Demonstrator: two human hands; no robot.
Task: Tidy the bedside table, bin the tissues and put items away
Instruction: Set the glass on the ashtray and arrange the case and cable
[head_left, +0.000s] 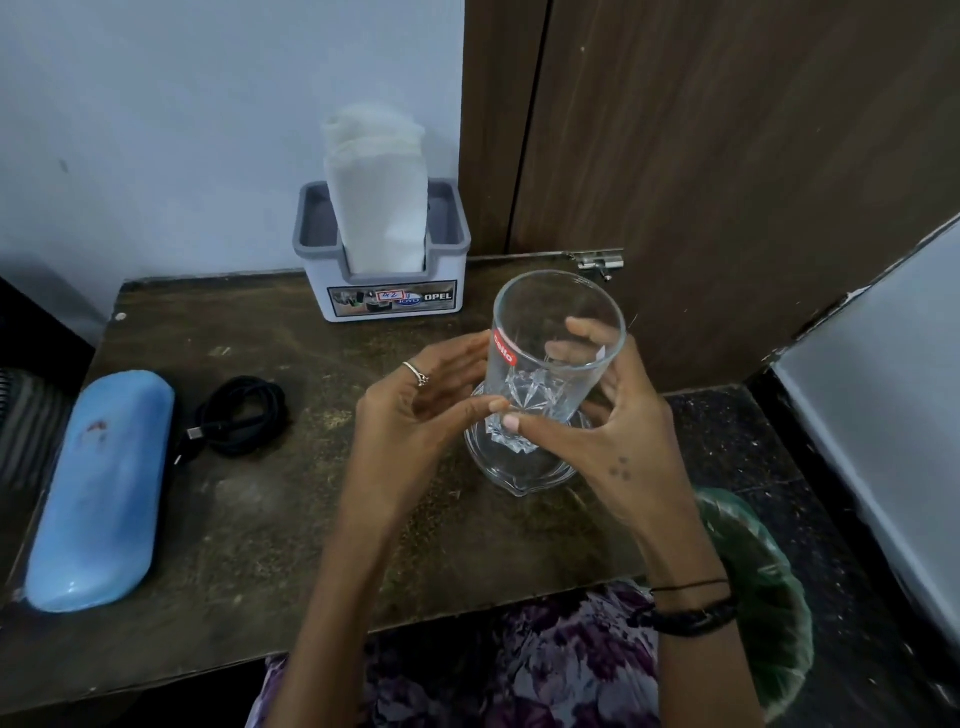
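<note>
green bin (769, 597) partly behind right forearm, striped object (21, 415) cut by left edge

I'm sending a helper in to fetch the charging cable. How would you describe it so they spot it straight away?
Start at the dark wooden bedside table and look to its left side, where a long pale blue glasses case lies. Just right of that case is the cable, a loose black coil with a plug end pointing at the case. It is the only black, stringy thing on the tabletop.
</note>
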